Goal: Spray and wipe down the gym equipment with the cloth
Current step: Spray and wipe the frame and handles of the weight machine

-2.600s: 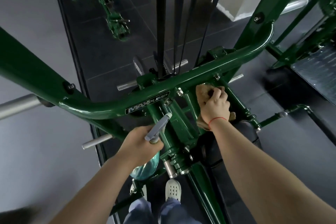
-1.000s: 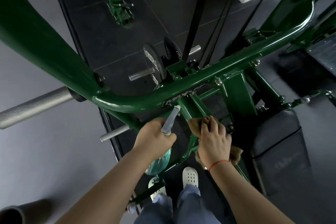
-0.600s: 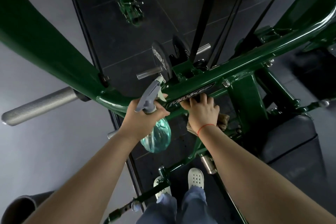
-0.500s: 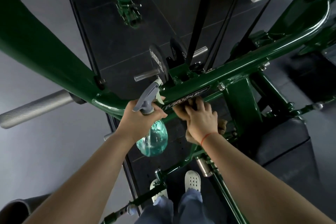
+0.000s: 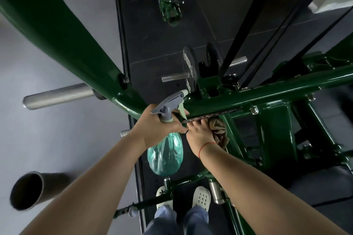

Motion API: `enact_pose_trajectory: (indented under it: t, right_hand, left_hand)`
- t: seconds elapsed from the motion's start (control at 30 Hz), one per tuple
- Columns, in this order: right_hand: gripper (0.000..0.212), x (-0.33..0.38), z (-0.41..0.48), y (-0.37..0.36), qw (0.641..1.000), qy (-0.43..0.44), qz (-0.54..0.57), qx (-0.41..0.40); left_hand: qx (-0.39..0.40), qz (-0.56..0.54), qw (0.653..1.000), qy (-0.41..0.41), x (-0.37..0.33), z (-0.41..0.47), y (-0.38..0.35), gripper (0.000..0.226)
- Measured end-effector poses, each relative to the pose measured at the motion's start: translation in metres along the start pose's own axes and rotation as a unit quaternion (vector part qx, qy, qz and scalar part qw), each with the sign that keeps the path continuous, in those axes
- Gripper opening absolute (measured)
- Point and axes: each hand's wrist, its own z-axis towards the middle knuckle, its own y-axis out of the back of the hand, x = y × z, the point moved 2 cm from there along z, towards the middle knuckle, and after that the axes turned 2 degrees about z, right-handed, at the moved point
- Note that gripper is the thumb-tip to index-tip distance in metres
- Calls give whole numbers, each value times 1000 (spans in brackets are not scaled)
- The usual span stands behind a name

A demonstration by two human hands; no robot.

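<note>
Both hands have come up from the lower struts, where they worked 2.6 s ago, to the curved crossbar (image 5: 267,95) of the green machine, and the spray bottle (image 5: 165,155) has swung so that its grey head now points at that tube. Left hand (image 5: 162,129): fingers curled round the bottle neck directly under the spray head, with the pale trigger just beyond the knuckles; the teal body hangs below the fist, clear of the frame. Right hand (image 5: 200,135): fingers extended and lying side by side, pressing the cloth (image 5: 219,131) against the frame immediately under the black label plate (image 5: 212,115). The thumb is hidden, so whether it also pinches the fabric cannot be told. Cloth position: bunched under the palm, with tan folds emerging on the side away from the bottle and trailing down beside the wrist (a thin red cord circles that wrist). The two hands sit just beside each other, nearly touching at the knuckles. Beyond the crossbar, two black weight plates (image 5: 188,68) stand on edge over a short steel peg, and black cables (image 5: 248,30) run upward. A knurled steel bar (image 5: 59,97) projects from the frame bend. On the grey floor lies an open-ended tube (image 5: 26,191). White perforated shoes (image 5: 201,197) stand near the lower edge, with a dark seat pad (image 5: 315,177) alongside.
</note>
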Motion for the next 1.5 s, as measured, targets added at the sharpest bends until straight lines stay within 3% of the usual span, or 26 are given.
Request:
enact_pose_trajectory:
  t: [0.2,0.33,0.5,0.63,0.77,0.93,1.07,1.13,1.2,1.23,1.27,1.33,1.43,1.5]
  right_hand:
    - [40,9,-25,-4,990,119,-75,27]
    - [31,2,-65,-16,988,156,-6,12]
    - [30,-21,-88,-29,979,97,162,-73]
    - [60,-40,-79,-47,943,-14,267,-200]
    - [57,-46,-53,-38,908,-121,321,-239]
    - [30,-75,-30,-42,795,-150,543,-224]
    - [28,-84,-41,-52,712,-168,656,-187]
    - [37,-83,-49,-64,615,-241,741,-120]
    - [53,-87,-54,-76,495,-301,815,-23]
    - [63,-89,-53,-80,461,-314,830,21]
    - [69,-93,-50,-80,444,-315,837,49]
    - [60,-102,-37,-73,425,-315,846,62]
    - [64,-110,-7,-63,365,-326,872,30]
    - [63,-116,4,-71,369,-332,868,17]
  left_hand:
    - [-21,-10,1000,1,-3,-1,-4,9]
    - [-29,-16,999,-4,-4,-1,-5,17]
    - [-37,-11,999,5,-6,0,-5,11]
    - [-43,-4,999,13,-7,0,-6,9]
    - [-49,-8,999,11,-6,0,-7,12]
    - [-53,-35,998,-3,-4,1,-8,53]
    - [-49,-52,997,-23,-8,-1,-10,35]
    - [-51,-59,997,-22,-10,-2,-10,31]
    - [-57,-64,996,-13,-8,-2,-10,45]
    - [-57,-66,996,-7,-8,-2,-9,52]
    - [-58,-68,996,-5,-6,-1,-9,53]
    - [-58,-69,996,-7,-5,-1,-9,49]
    - [-53,-64,996,-8,-5,-1,-10,34]
    - [-58,-65,996,-10,-5,1,-11,36]
